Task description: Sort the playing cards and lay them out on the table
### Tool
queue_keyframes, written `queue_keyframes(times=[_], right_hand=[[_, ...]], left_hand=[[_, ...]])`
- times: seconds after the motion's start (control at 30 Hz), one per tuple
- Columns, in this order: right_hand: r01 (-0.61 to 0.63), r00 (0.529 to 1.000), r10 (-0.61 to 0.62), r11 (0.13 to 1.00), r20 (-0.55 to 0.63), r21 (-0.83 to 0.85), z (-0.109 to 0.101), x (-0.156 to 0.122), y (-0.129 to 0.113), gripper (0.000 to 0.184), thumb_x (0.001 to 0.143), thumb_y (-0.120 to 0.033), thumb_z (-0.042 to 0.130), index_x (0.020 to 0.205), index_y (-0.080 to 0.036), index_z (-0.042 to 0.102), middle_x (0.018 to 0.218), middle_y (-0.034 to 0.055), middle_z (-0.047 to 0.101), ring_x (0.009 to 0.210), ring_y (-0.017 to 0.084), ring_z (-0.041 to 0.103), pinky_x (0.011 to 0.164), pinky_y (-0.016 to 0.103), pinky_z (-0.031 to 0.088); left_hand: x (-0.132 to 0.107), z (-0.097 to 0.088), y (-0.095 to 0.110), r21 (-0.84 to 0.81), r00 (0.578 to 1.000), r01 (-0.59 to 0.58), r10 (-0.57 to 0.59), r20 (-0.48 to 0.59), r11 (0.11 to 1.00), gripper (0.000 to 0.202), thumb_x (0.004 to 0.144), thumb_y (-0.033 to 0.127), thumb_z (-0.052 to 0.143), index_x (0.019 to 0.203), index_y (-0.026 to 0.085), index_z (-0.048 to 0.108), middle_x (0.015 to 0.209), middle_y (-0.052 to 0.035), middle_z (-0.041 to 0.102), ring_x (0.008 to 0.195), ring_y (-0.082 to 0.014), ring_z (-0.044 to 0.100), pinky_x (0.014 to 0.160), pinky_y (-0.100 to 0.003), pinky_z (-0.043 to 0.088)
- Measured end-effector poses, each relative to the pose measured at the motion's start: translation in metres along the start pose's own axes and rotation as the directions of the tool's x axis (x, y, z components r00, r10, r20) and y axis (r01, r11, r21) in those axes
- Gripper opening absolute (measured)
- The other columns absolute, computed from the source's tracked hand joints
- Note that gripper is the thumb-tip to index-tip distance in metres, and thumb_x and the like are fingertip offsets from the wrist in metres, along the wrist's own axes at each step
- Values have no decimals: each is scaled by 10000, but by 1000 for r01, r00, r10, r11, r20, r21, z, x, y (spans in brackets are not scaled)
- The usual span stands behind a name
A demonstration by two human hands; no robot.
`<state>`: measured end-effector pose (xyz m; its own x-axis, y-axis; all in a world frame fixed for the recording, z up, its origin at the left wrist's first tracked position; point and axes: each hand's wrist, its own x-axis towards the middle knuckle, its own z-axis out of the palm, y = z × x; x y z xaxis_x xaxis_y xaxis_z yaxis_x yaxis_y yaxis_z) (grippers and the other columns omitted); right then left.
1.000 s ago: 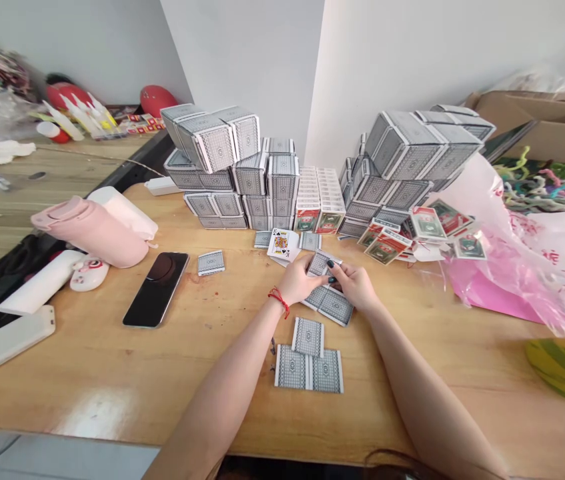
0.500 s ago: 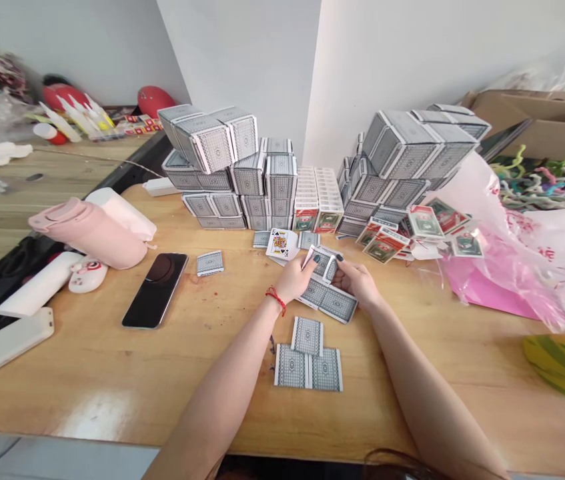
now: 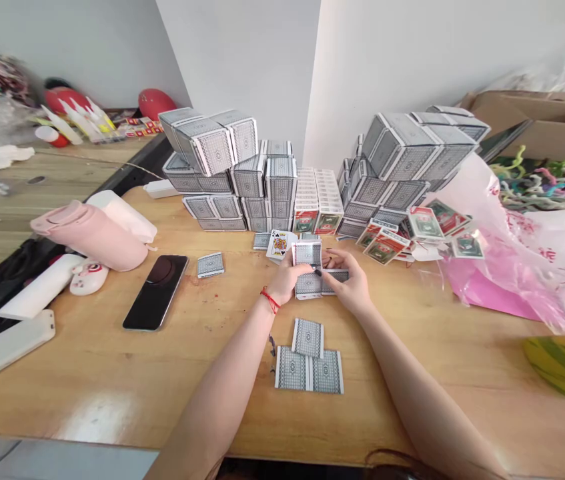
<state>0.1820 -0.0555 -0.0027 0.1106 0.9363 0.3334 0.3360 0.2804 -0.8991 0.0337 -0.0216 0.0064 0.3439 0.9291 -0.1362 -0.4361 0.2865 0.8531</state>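
My left hand [image 3: 286, 279] and my right hand [image 3: 346, 281] meet over the middle of the wooden table [image 3: 112, 373]. Both close on a small cluster of grey-backed card decks [image 3: 308, 267], one standing upright on top of others lying flat. A red string circles my left wrist. Nearer to me lie three more grey-backed decks [image 3: 308, 357], one above a side-by-side pair. A face-up king card [image 3: 279, 244] rests just beyond my hands.
Stacked grey card boxes [image 3: 232, 167] stand at the back left, another leaning stack [image 3: 412, 160] at the back right. Red-printed card packs [image 3: 412, 233] lie by a pink plastic bag [image 3: 502, 267]. A phone [image 3: 157, 291], a pink bottle [image 3: 89, 235] and a lone deck [image 3: 211, 264] lie left.
My hands gathered the fanned-out decks into a tight cluster and stood one deck upright on top. They shifted slightly left and away from me.
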Motion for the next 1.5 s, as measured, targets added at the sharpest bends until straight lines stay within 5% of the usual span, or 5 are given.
queue_keyframes(times=[0.7, 0.87, 1.03, 1.2, 1.5], right_hand=[[-229, 949, 272, 942, -158, 244, -1, 6, 20, 378, 806, -513, 438, 902, -173, 573, 658, 17, 588, 516, 128, 546, 495, 265, 454], [45, 989, -82, 960, -122, -275, 11, -1, 13, 179, 820, -330, 487, 845, -193, 599, 703, 35, 599, 604, 144, 564, 571, 278, 474], [450, 893, -386, 760, 231, -469, 30, 5, 4, 184, 842, -213, 449, 915, -209, 618, 856, 68, 643, 845, 190, 582, 750, 318, 495], [524, 851, -404, 681, 334, -511, 52, 24, -1, 335, 831, -223, 461, 1154, -172, 535, 1218, 100, 541, 1221, 235, 400, 1002, 405, 373], [544, 826, -337, 684, 452, -485, 71, 32, 5, 326, 847, -146, 427, 1147, -155, 557, 1192, 99, 580, 1186, 195, 468, 965, 331, 415]], left_hand=[[4, -23, 20, -264, 1000, -18, 14, -18, 964, 264, 682, 152, 620, 938, 186, 670, 1011, -51, 671, 1012, -232, 592, 890, -347, 459], [12, -56, 34, -343, 944, -192, 77, -322, 919, 272, 670, 123, 622, 935, 168, 661, 959, -40, 689, 912, -175, 634, 823, -275, 495], [14, -63, 36, -328, 918, -220, 81, -388, 918, 292, 690, 135, 613, 978, 167, 649, 968, -56, 686, 935, -180, 628, 846, -295, 491], [13, -57, 34, -312, 950, -158, 58, -306, 937, 288, 713, 129, 586, 990, 171, 652, 1056, -54, 657, 1057, -191, 571, 946, -306, 433], [11, -57, 37, -360, 958, -218, 129, -255, 907, 309, 749, 128, 529, 1038, 176, 629, 1181, -48, 589, 1105, -202, 536, 948, -352, 429]])
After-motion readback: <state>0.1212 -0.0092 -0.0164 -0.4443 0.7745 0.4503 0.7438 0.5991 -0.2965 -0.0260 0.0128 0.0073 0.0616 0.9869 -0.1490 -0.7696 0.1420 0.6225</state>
